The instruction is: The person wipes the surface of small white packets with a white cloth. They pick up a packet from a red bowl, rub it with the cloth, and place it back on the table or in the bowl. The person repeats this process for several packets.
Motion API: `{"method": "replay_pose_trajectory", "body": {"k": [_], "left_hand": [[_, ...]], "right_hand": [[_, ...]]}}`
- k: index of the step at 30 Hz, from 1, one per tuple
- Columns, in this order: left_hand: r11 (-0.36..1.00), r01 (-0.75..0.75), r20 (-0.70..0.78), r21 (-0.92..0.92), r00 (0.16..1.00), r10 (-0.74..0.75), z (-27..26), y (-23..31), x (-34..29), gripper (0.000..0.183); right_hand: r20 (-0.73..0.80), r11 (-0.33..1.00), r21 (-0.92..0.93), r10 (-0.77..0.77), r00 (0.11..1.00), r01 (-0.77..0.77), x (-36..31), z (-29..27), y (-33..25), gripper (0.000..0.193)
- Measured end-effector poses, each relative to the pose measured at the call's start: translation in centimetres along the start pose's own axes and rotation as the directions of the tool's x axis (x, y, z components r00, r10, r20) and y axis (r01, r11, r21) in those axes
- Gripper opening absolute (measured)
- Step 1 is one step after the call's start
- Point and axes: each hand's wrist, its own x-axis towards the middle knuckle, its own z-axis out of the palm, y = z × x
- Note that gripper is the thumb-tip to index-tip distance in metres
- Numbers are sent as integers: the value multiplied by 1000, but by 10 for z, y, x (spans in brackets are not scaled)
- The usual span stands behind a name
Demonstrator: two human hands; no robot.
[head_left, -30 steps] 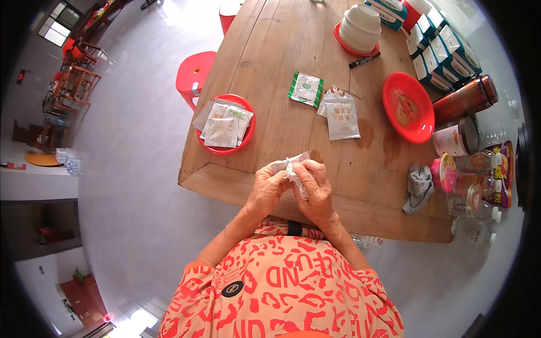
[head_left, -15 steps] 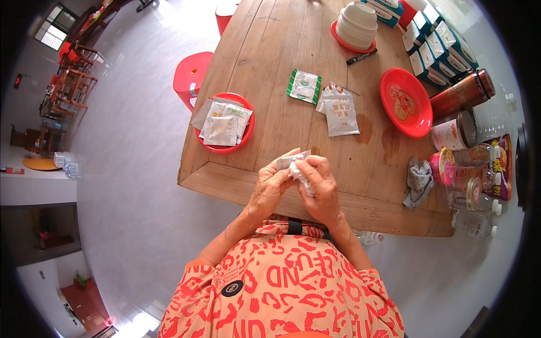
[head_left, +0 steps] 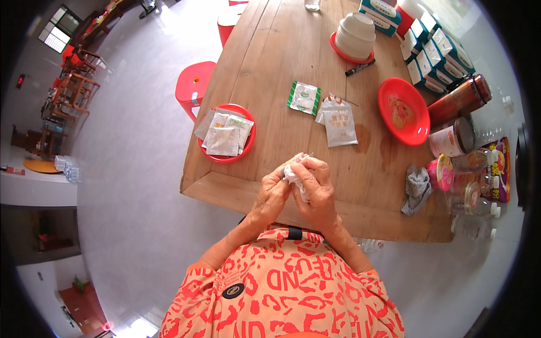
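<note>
My two hands meet just above the table's near edge. The right hand (head_left: 316,194) is closed round a crumpled white tissue (head_left: 293,178) and presses it against what the left hand (head_left: 270,196) pinches. That small pale sachet is almost wholly hidden by the tissue and fingers. To the left, a red plate (head_left: 251,141) bears several flat sachets (head_left: 223,139). Beyond my hands lie a green-edged sachet (head_left: 304,97) and two overlapping silvery sachets (head_left: 341,127) on the wooden table (head_left: 265,73).
An empty-looking red plate (head_left: 417,127) lies at right, beside a copper-coloured flask (head_left: 462,98), a can (head_left: 445,141), a grey cloth (head_left: 417,190) and clear bottles (head_left: 476,208). Farther back are stacked white bowls (head_left: 356,36), a black marker (head_left: 359,68) and tissue boxes (head_left: 434,62). Red stools (head_left: 194,84) stand left.
The tissue has moved over the small sachet, which showed plainly between my fingers before and is now mostly covered. My hands are closer together. The view has shifted slightly.
</note>
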Motion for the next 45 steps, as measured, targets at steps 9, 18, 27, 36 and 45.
{"method": "replay_pose_trajectory", "body": {"k": [9, 18, 27, 36, 45], "left_hand": [[988, 55, 4, 147, 998, -56, 1, -3, 0, 39], [1000, 4, -16, -28, 1000, -4, 5, -1, -3, 44], [998, 12, -13, -54, 1000, -12, 9, 2, -9, 46], [991, 3, 16, -133, 1000, -1, 4, 3, -14, 50], [998, 17, -23, -59, 1000, -19, 1, 5, -21, 51]], "right_hand": [[16, 982, -113, 156, 988, -153, 6, -15, 8, 41], [10, 995, -89, 45, 999, -44, 9, -3, -5, 39], [-32, 993, -117, 11, 999, -14, 1, -1, -8, 44], [-105, 992, 13, 130, 986, -129, 5, -3, -10, 39], [-146, 988, -135, -92, 985, 72, -7, 4, -27, 44]]}}
